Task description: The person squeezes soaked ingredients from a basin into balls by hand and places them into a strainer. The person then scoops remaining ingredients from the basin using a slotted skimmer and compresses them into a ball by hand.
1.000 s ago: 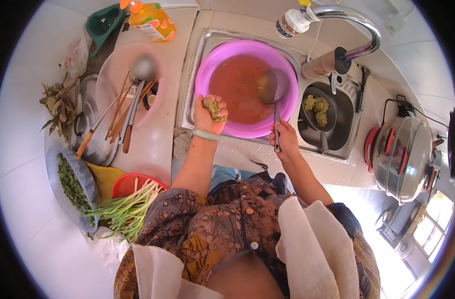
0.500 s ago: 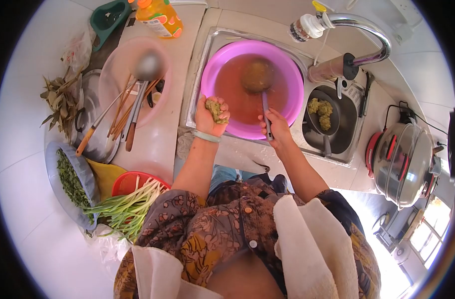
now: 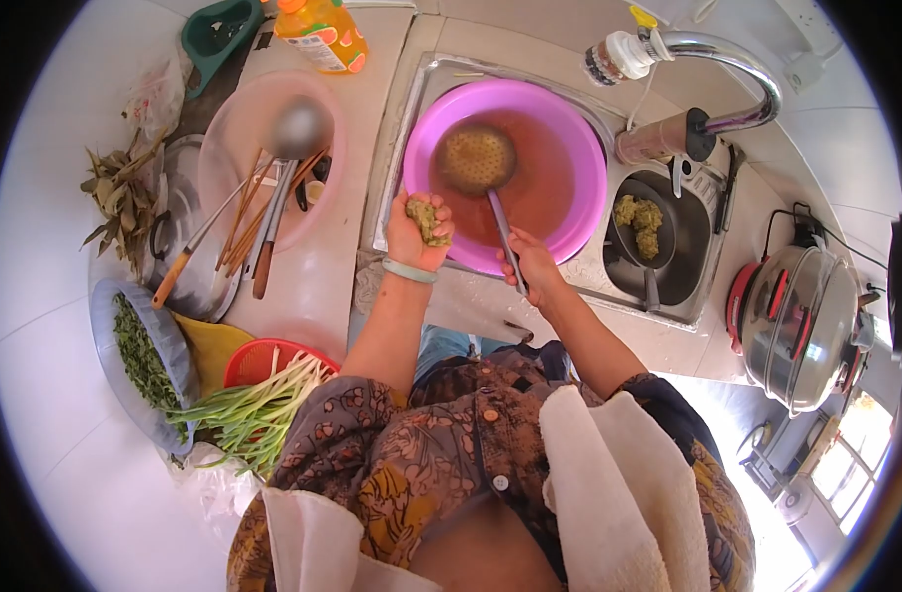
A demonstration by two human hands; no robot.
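My left hand [image 3: 419,233] is closed round a squeezed greenish-brown clump [image 3: 426,219] that looks like wet chopped vegetable. It is held at the near left rim of a purple basin [image 3: 597,187]. In my right hand [image 3: 533,264] is the handle of a skimmer [image 3: 478,158], whose perforated bowl lies in the basin's reddish-brown water [image 3: 545,158] at the left side. The basin sits in the larger sink bowl. More clumps of the same stuff [image 3: 638,219] rest in a second long-handled ladle or strainer [image 3: 652,288] in the small sink bowl.
A chrome faucet [image 3: 757,74] arches over the right side. On the left counter stand a pink translucent bowl [image 3: 214,148] with utensils, an orange juice bottle [image 3: 323,37], a red basket with scallions [image 3: 263,405] and a basin of chopped greens [image 3: 140,350]. A lidded electric pot [image 3: 796,316] stands far right.
The skimmer bowl has swept leftward through the water and its holes now show near the surface. My right hand has shifted slightly left and down; my left hand keeps its clump.
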